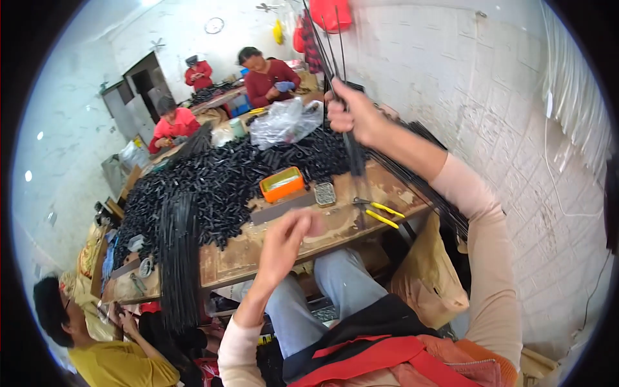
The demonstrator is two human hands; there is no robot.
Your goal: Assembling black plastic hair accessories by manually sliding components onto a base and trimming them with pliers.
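Raised at the upper right, my right hand [351, 116] is closed around a few long, thin black strips [327, 48]. They stick up past the fist, and their lower ends hang blurred above the table's right side. My left hand [284, 245] hovers over the near table edge with bent fingers. Motion smears its fingertips, so I cannot tell whether it holds anything. Beyond it lie an orange box [282, 184] with pale pieces inside and a small tin [325, 194] of tiny metal parts. Yellow-handled pliers [380, 211] rest to its right.
Short black tubes [206, 180] are heaped across the worn wooden table [225, 264]. A bundle of black strips [179, 258] hangs over its front edge. Clear plastic bags [288, 122] lie behind. Several people work around; one in yellow [119, 364] sits at lower left. A sack [431, 274] stands right.
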